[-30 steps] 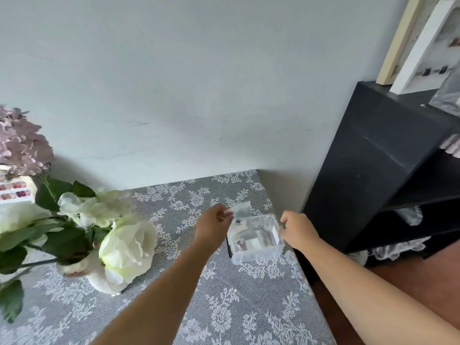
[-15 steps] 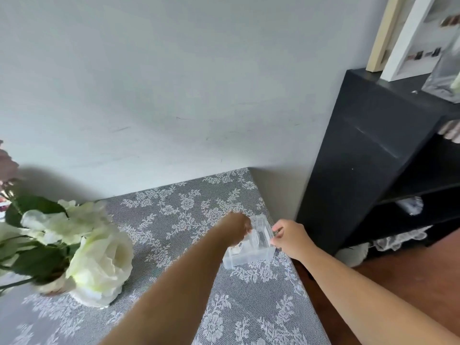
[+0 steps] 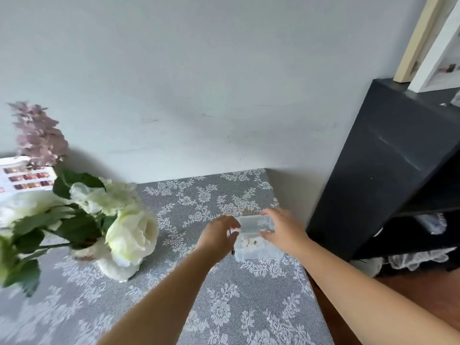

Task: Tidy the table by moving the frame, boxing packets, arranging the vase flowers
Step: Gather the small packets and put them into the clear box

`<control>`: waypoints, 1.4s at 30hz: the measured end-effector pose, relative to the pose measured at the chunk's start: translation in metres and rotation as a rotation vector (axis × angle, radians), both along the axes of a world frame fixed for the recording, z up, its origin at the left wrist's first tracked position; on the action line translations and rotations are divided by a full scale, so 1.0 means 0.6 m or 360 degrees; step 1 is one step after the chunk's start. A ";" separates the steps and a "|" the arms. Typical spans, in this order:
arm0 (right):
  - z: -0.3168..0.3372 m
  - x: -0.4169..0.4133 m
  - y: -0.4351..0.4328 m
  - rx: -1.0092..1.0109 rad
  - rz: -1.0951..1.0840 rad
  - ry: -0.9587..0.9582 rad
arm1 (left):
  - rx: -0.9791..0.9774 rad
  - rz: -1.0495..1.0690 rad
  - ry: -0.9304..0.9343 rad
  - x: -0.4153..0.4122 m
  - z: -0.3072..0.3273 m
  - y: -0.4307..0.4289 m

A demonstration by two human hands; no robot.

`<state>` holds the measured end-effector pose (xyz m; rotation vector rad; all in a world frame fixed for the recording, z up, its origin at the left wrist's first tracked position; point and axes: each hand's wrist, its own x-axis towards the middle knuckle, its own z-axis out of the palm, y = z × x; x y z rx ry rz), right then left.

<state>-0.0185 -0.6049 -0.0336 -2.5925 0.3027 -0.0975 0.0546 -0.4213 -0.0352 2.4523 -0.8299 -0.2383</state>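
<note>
Both hands are working a clear plastic box (image 3: 258, 247) sitting on the lace tablecloth (image 3: 224, 307) near the table's right edge, by the black shelf (image 3: 388, 175). Left hand (image 3: 219, 236) is gripping the lid's left end w/ fingertips; right hand (image 3: 283, 230) is grasping the lid (image 3: 254, 224) from the right. White flowers (image 3: 129, 230) are lying well to the left.

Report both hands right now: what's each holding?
Left hand: closed on the clear box's left side.
Right hand: fingers on the box lid, seemingly holding it.

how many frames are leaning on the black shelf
2: a beige frame against the wall, and a white frame just right of it, both atop the black shelf. Others may be out of view.
</note>
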 end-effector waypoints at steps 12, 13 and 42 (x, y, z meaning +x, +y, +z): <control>-0.008 0.055 0.225 -0.0153 0.0801 0.0139 | 0.0252 0.0992 0.0037 -0.124 -0.097 0.370; -0.020 0.051 0.244 -0.0182 0.0864 0.0199 | 0.0324 0.1062 0.0033 -0.134 -0.103 0.390; -0.151 0.019 0.294 -0.0494 0.0976 0.0706 | 0.0393 0.1117 0.0754 -0.219 -0.099 0.519</control>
